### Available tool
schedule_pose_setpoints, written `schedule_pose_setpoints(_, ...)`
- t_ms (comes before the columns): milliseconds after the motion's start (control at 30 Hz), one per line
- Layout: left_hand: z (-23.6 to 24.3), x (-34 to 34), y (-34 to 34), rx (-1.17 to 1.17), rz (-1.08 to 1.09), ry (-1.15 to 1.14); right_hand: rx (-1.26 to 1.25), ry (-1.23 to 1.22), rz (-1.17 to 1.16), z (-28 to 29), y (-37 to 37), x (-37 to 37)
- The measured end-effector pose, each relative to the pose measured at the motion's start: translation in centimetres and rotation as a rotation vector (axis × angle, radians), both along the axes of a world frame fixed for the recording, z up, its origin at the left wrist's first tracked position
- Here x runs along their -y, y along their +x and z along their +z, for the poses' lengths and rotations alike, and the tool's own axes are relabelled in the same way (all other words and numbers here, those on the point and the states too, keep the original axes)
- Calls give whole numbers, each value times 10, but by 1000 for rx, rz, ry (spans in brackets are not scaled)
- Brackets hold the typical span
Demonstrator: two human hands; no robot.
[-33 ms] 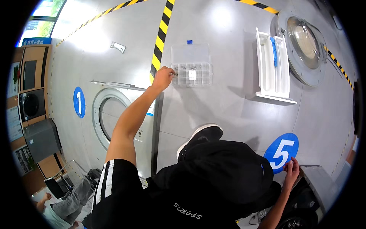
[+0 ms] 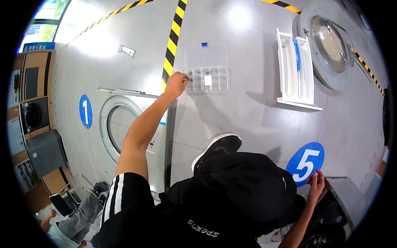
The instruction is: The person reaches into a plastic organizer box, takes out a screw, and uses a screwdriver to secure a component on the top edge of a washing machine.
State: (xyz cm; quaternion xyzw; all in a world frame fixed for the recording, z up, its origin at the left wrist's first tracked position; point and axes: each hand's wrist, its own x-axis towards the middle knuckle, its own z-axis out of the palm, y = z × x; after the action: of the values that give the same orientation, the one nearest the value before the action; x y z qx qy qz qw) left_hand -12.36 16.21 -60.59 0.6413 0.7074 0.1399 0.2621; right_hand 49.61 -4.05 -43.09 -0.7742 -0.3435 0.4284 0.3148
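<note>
My left hand (image 2: 177,84) reaches out to the left edge of a clear plastic compartment box (image 2: 217,85) on the floor. Its fingertips are pinched together over the leftmost compartments, and whatever lies between them is too small to make out. Small dark parts sit in some upper compartments, and a white label is in the middle. The box's transparent lid (image 2: 205,57) is folded back flat, with a blue latch at its far edge. At the lower right, my right hand (image 2: 316,184) hangs beside my knee with curled, closed fingers; their contents cannot be made out.
A washing machine front panel (image 2: 155,138) with a round opening lies left of my leg. Right of the box stand a white detergent drawer (image 2: 306,78) and a round glass door (image 2: 328,41). A small bracket (image 2: 126,51) lies far left. Another person (image 2: 74,219) sits lower left.
</note>
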Motion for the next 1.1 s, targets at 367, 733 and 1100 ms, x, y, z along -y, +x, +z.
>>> schedule_pose_setpoints(367, 12, 26, 78, 68, -23, -98, -38, 1, -190, 13, -7, 10)
schedule_pose_setpoints(733, 25, 15, 90, -182, -257, -28, 6, -21, -166, 16, -2, 16)
schedule_pose_setpoints(1100, 17, 7, 83, -48, -322, 53, -21, -199, -75, 22, -6, -13)
